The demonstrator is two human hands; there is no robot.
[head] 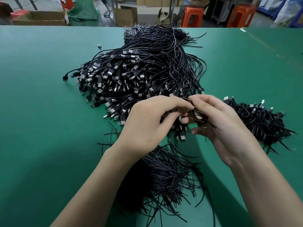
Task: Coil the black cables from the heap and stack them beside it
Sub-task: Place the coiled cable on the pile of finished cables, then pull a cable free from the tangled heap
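- Nearest the wearer, a loose sheaf of short black strands (164, 174) lies fanned out on the green table (41, 120), between the two bare forearms. A few strays lie just to its left.
- Above the sheaf, the left hand (147, 123) is knuckles-up with its fingers curled. Their tips pinch a black cable (199, 117) where the two hands meet.
- The right hand (219, 123) faces it, palm turned inward. The cable's loops run across its fingers and are gripped there. The fingertips are blurred, so the exact pinch cannot be made out.
- A USB plug (182, 137) hangs metal end down just below the hands, close over the table. It cannot be told whether it belongs to the held cable.
- Right of the right hand, the stack of coiled cables (262, 123) rests on the table. Plugs stick up from its top and cut ends bristle toward the near right.
- Behind the hands spreads the heap (139, 76). Its plugs are massed at the near left, and the cords sweep back to the far edge of the table.
- A lone plug (98, 46) lies on the table apart from the heap, off its far left side.
- Beyond the table, on the floor at left, sits an open cardboard carton (39, 18), its inside hidden from this angle.
- Beside the carton is a bulging green sack (83, 12), whose contents cannot be seen.
- Further right, a second carton (126, 16) stands with a flap raised, its contents also out of sight.
- Right of that are an orange stool (191, 16) and another orange stool (241, 16).
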